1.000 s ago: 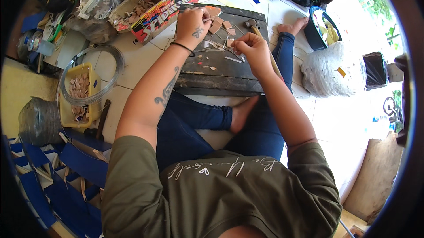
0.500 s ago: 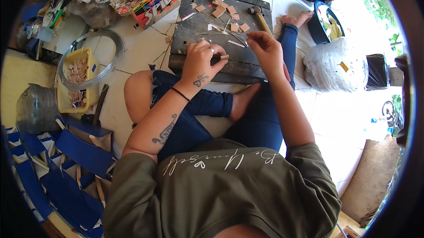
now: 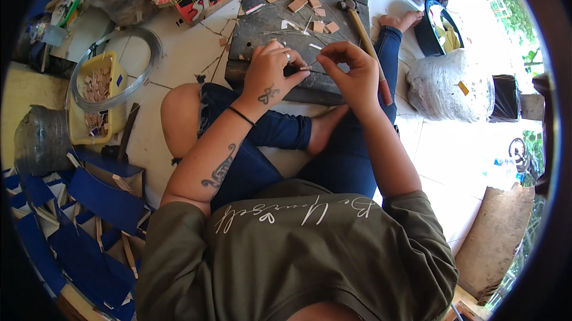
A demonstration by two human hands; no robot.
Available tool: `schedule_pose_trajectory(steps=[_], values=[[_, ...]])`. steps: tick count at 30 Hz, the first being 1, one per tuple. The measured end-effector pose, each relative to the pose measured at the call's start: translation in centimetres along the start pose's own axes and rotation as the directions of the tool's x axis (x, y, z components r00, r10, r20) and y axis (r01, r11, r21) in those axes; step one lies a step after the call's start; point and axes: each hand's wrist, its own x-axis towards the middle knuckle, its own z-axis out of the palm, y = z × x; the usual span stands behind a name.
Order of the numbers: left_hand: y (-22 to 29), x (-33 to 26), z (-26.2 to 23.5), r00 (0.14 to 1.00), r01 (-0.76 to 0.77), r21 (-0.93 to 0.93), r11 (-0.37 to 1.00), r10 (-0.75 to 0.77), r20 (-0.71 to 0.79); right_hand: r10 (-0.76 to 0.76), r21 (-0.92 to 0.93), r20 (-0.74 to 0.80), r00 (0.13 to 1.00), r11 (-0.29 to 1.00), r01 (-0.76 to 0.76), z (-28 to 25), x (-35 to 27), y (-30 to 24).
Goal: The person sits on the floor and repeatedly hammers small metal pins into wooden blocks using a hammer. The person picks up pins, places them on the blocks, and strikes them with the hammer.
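Head view: hands (image 3: 313,73) on thin stick (image 3: 305,68).

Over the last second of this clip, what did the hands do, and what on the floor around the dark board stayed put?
The left hand drew back from the far part of the dark board to its near edge, meeting the right hand; both now pinch a thin sliver between their fingertips. The hammer, the small tan squares, the wire coil and the yellow tub lie as before.
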Motion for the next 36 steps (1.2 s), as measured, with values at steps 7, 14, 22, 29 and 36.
schedule_pose_trajectory(steps=[7,14,22,29,36], values=[[0.05,0.06,0.01,1.000,-0.006,0.005,1.000,0.006,0.007,-0.067,-0.052,0.026,0.997,0.996,0.068,0.61,-0.02,-0.08],[0.11,0.00,0.02,1.000,0.005,0.020,1.000,-0.005,0.012,-0.130,-0.120,0.041,0.991,0.984,0.134,0.55,-0.06,-0.46],[0.12,0.01,0.01,1.000,0.007,0.027,1.000,-0.007,0.006,-0.093,-0.124,0.046,0.995,0.987,0.098,0.45,-0.02,-0.80],[0.00,0.01,0.09,1.000,0.003,0.030,1.000,-0.003,0.004,-0.115,-0.131,0.066,0.991,0.984,0.123,0.47,0.24,-0.63],[-0.02,0.02,0.13,1.000,0.005,0.029,1.000,-0.005,0.008,-0.074,-0.133,0.090,0.993,0.987,0.085,0.34,0.37,-0.82]])
